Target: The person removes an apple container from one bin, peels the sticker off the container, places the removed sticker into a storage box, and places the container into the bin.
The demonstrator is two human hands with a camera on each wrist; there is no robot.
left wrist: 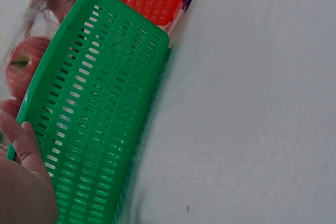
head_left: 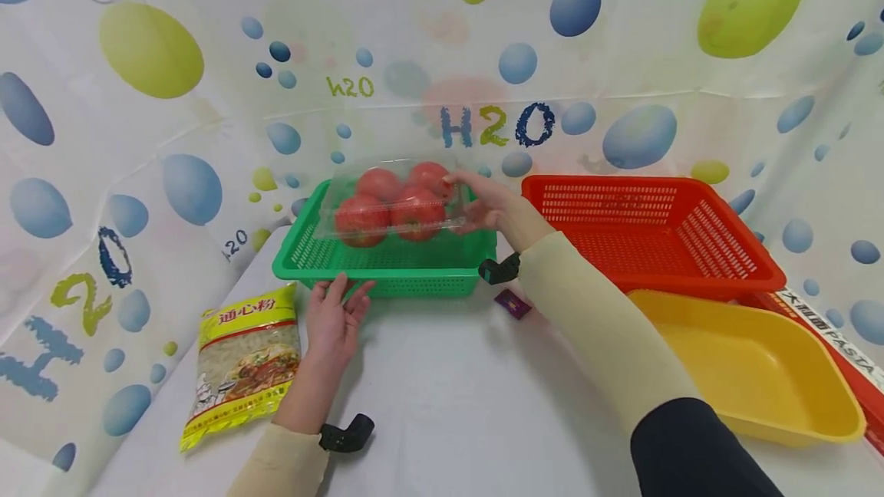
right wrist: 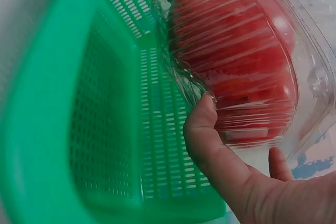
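Observation:
A clear plastic box of red apples (head_left: 417,209) is tilted over the green basket (head_left: 414,282). My right hand (head_left: 493,209) holds the box by its right end. The right wrist view shows the thumb (right wrist: 202,121) against the clear wall, with the basket's perforated inside below. At the basket's front rim, left of its middle, is my left hand (head_left: 334,320). In the left wrist view its fingers (left wrist: 23,145) pinch the rim, one over the edge and one along the outer wall.
A bag of macaroni (head_left: 245,363) lies left of my left forearm. To the right stand a red basket (head_left: 656,274) and a yellow bin (head_left: 753,359), with a red pasta package (head_left: 829,343) beside them. A small purple packet (head_left: 512,303) lies near the green basket.

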